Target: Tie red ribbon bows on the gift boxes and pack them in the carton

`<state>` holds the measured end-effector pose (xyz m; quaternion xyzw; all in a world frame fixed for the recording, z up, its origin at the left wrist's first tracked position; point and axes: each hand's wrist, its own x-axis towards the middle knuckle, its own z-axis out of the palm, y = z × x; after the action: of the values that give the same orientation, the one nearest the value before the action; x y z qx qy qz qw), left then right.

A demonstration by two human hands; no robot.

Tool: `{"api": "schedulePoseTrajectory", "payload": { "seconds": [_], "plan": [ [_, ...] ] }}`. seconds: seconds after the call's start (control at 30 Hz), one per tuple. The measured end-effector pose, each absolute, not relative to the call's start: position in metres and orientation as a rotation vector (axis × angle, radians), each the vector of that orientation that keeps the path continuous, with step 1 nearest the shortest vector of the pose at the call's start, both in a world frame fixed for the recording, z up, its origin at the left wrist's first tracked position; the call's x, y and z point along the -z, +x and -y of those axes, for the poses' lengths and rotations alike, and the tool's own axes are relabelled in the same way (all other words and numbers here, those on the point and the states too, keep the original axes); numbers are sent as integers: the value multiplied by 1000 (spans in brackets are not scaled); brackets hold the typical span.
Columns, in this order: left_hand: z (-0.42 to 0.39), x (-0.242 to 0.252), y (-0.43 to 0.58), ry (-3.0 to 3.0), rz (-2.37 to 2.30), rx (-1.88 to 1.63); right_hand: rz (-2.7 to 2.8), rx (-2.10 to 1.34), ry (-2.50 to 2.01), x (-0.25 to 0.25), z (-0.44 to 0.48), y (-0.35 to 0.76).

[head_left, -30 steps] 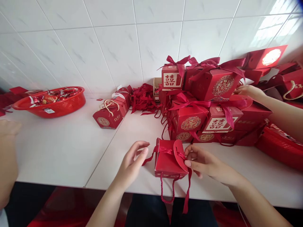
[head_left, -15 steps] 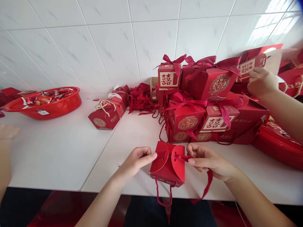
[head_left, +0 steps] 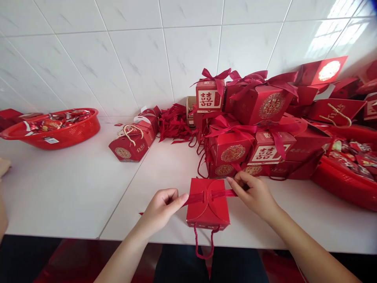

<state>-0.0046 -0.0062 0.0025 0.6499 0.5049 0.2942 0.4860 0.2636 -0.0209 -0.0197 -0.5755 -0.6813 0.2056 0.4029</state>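
In front of me on the table stands a small red gift box (head_left: 207, 212), its two rounded top flaps meeting in the middle. A dark red ribbon (head_left: 222, 193) runs through the slots of both flaps. My left hand (head_left: 165, 206) pinches one end of the ribbon at the box's left side. On the right side, the other end is pinched by my right hand (head_left: 255, 192). Both stretches of ribbon look taut. A twisted cord handle (head_left: 204, 257) droops from the box's near side over the table edge.
Finished boxes with bows (head_left: 231, 147) are stacked behind the gift box. Loose ribbons (head_left: 176, 124) lie in a heap by the wall. Another box (head_left: 129, 145) with a gold cord sits left. Red baskets of sweets (head_left: 73, 131) flank both sides. A person's hand (head_left: 4, 167) shows at far left.
My hands have drawn the ribbon outward, and the box's flaps have come together. The other person's hand and the box piece at upper right have left the view.
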Motion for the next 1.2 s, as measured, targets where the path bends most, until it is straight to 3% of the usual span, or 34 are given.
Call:
{"api": "schedulePoseTrajectory", "payload": {
  "seconds": [0.23, 0.4, 0.67, 0.8, 0.97, 1.2],
  "plan": [
    [5, 10, -8, 1674, -1261, -754, 1826, -463, -1453, 24, 15, 262],
    [13, 23, -27, 2032, -1573, -1141, 1759, -275, -1560, 20, 40, 281],
    [55, 17, -16, 2199, -1422, -518, 1557, -1423, -1472, 26, 78, 269],
    [49, 24, -5, 1627, -1455, -808, 1022, -1596, -1178, 46, 76, 245],
    [35, 17, -2, 616, -835, -1213, 253, -1599, -755, 54, 67, 235],
    [23, 9, 7, -15, -869, -1396, -84, -1406, -737, 41, 58, 238]
  ]
}}
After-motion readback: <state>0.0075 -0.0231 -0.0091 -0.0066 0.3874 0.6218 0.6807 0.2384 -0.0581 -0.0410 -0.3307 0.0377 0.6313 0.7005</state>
